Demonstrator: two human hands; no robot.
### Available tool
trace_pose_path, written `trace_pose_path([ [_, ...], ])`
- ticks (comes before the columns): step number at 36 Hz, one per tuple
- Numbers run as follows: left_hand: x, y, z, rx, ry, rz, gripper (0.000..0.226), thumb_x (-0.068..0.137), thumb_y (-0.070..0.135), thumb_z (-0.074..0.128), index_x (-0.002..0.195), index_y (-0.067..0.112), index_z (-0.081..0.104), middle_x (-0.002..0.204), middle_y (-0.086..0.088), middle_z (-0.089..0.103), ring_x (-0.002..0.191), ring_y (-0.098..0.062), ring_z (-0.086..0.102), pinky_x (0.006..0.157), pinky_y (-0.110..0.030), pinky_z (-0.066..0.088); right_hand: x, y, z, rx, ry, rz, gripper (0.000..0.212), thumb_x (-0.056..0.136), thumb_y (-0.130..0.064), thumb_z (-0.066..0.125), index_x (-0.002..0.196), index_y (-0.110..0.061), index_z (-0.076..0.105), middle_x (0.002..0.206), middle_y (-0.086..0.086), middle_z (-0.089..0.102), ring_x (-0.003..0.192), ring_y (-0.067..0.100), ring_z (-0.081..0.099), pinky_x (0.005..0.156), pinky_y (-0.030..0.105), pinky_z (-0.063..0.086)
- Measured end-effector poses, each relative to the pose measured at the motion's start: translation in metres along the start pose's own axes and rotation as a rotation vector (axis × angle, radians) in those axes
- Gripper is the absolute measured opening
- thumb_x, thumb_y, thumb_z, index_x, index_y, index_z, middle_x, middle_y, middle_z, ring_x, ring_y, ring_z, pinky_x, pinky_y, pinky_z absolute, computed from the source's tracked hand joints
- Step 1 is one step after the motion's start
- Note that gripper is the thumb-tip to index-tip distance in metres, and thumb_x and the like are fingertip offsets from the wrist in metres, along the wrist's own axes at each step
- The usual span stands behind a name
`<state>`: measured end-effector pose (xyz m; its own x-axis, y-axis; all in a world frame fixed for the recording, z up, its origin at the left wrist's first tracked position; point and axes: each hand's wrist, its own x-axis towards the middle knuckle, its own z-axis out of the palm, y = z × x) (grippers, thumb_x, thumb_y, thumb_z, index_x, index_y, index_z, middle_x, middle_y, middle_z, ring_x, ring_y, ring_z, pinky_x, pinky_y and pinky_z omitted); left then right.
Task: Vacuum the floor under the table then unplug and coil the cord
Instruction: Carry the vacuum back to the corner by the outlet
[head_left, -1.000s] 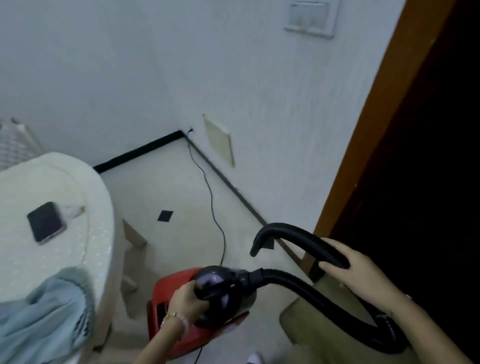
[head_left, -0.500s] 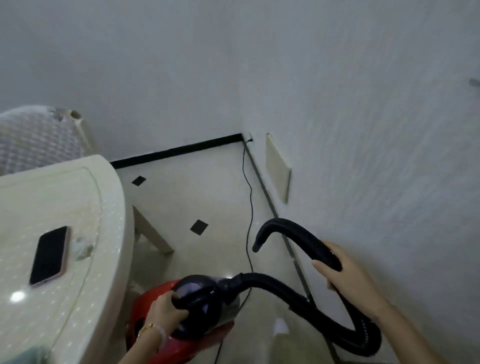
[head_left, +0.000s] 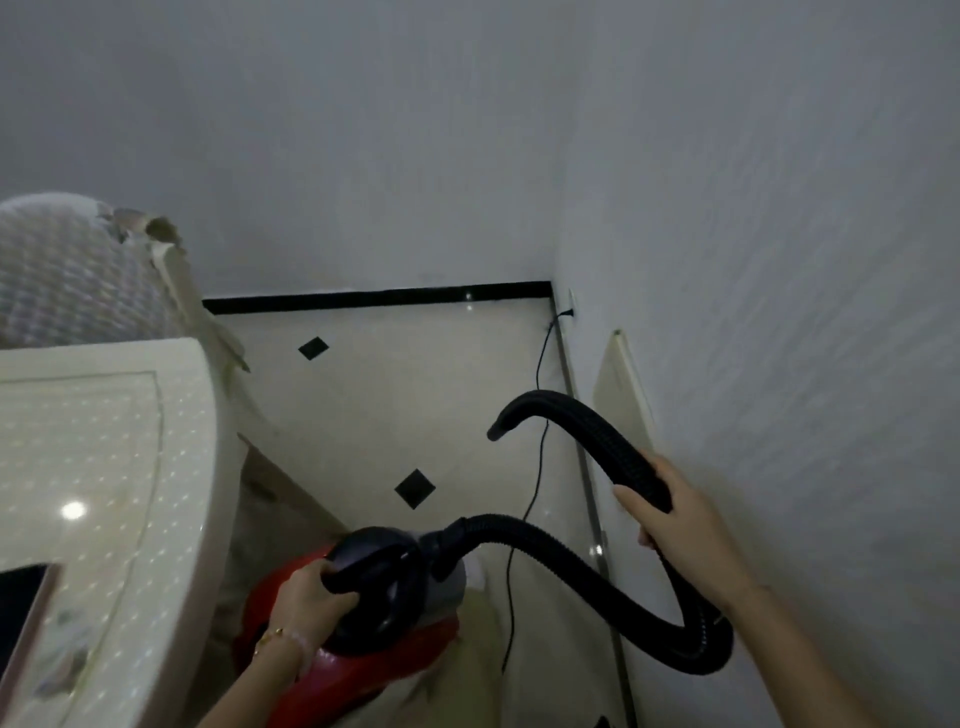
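- I see a cream tiled floor (head_left: 395, 405) with black diamond insets (head_left: 414, 488); a thin black cord (head_left: 539, 364) trails over it beside the right wall, from the far corner.
- A cream panel (head_left: 621, 384) stands on it, leaning against that wall.
- On my left, a cream dotted table (head_left: 130, 467) bears a dark phone (head_left: 21, 608), cut off by the frame edge.

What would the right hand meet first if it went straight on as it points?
The right hand grips the hose; beyond that, likely the thin cord, then the floor. Depth is unclear.
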<state>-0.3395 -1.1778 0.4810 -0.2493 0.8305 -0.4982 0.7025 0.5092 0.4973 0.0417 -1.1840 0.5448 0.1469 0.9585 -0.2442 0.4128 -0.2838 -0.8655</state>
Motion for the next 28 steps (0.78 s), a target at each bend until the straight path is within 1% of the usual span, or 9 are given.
trace_pose_path([
  [3, 0.054, 0.023, -0.007, -0.008, -0.009, -0.028, 0.018, 0.070, 0.010, 0.072, 0.076, 0.019, 0.058, 0.069, 0.004, 0.060, 0.061, -0.005, 0.054, 0.048, -0.015, 0.035, 0.057, -0.012, 0.006, 0.014, 0.011, 0.012, 0.043, 0.090, -0.036, 0.060, 0.132, -0.031, 0.050, 0.085, -0.008, 0.064, 0.069, 0.010, 0.061, 0.068, 0.030, 0.052],
  [6, 0.110, 0.041, -0.017, 0.006, -0.035, -0.061, 0.020, 0.067, 0.012, 0.073, 0.080, 0.019, 0.060, 0.076, -0.002, 0.065, 0.069, -0.015, 0.058, 0.057, -0.022, 0.040, 0.115, -0.027, 0.015, 0.012, 0.009, 0.029, 0.044, 0.090, -0.037, 0.060, 0.133, -0.033, 0.050, 0.084, -0.012, 0.062, 0.069, 0.008, 0.059, 0.067, 0.024, 0.045],
  [9, 0.165, 0.062, -0.034, 0.054, -0.070, -0.071, 0.017, 0.065, 0.012, 0.070, 0.077, 0.018, 0.060, 0.073, -0.003, 0.064, 0.074, -0.021, 0.059, 0.064, -0.024, 0.041, 0.171, -0.047, 0.022, 0.013, -0.019, 0.065, 0.043, 0.091, -0.035, 0.060, 0.132, -0.032, 0.050, 0.082, -0.013, 0.060, 0.070, 0.005, 0.058, 0.067, 0.020, 0.044],
  [12, 0.218, 0.092, -0.053, 0.058, -0.092, -0.076, 0.017, 0.063, 0.010, 0.068, 0.075, 0.018, 0.059, 0.072, -0.004, 0.065, 0.077, -0.023, 0.062, 0.064, -0.025, 0.041, 0.225, -0.069, 0.027, -0.005, -0.021, 0.082, 0.042, 0.090, -0.037, 0.060, 0.131, -0.035, 0.050, 0.082, -0.013, 0.061, 0.070, 0.007, 0.060, 0.067, 0.023, 0.047],
  [15, 0.257, 0.119, -0.065, 0.077, -0.070, -0.032, 0.023, 0.060, 0.008, 0.069, 0.078, 0.017, 0.058, 0.079, -0.011, 0.069, 0.080, -0.025, 0.065, 0.065, -0.026, 0.041, 0.261, -0.082, 0.028, 0.007, -0.006, 0.081, 0.041, 0.090, -0.036, 0.061, 0.130, -0.034, 0.052, 0.077, -0.014, 0.060, 0.067, 0.006, 0.059, 0.066, 0.025, 0.047],
  [20, 0.337, 0.178, -0.088, 0.116, -0.100, 0.029, 0.029, 0.062, 0.003, 0.070, 0.082, 0.019, 0.056, 0.079, -0.007, 0.066, 0.076, -0.022, 0.062, 0.064, -0.023, 0.040, 0.338, -0.099, 0.031, 0.041, 0.020, 0.098, 0.035, 0.091, -0.026, 0.061, 0.125, -0.032, 0.054, 0.067, -0.005, 0.060, 0.053, 0.010, 0.057, 0.056, 0.029, 0.050],
  [24, 0.405, 0.216, -0.099, 0.146, -0.118, 0.034, 0.024, 0.061, 0.004, 0.068, 0.076, 0.019, 0.058, 0.076, -0.003, 0.066, 0.072, -0.020, 0.062, 0.058, -0.025, 0.042, 0.417, -0.101, 0.029, 0.032, 0.011, 0.130, 0.034, 0.091, -0.026, 0.061, 0.124, -0.031, 0.055, 0.073, 0.002, 0.063, 0.053, 0.013, 0.058, 0.054, 0.029, 0.052],
  [26, 0.438, 0.239, -0.102, 0.136, -0.119, 0.032, 0.025, 0.061, 0.003, 0.067, 0.073, 0.022, 0.057, 0.073, -0.001, 0.065, 0.069, -0.017, 0.061, 0.054, -0.021, 0.040, 0.461, -0.103, 0.029, 0.030, 0.004, 0.142, 0.033, 0.091, -0.029, 0.061, 0.123, -0.032, 0.054, 0.077, 0.004, 0.065, 0.053, 0.013, 0.059, 0.056, 0.030, 0.051],
  [28, 0.474, 0.262, -0.104, 0.153, -0.132, 0.021, 0.026, 0.062, 0.004, 0.068, 0.072, 0.023, 0.054, 0.074, 0.000, 0.064, 0.070, -0.017, 0.060, 0.055, -0.021, 0.038, 0.508, -0.107, 0.028, 0.043, -0.003, 0.156, 0.033, 0.091, -0.029, 0.060, 0.123, -0.032, 0.054, 0.077, 0.004, 0.065, 0.054, 0.014, 0.058, 0.056, 0.030, 0.050],
])
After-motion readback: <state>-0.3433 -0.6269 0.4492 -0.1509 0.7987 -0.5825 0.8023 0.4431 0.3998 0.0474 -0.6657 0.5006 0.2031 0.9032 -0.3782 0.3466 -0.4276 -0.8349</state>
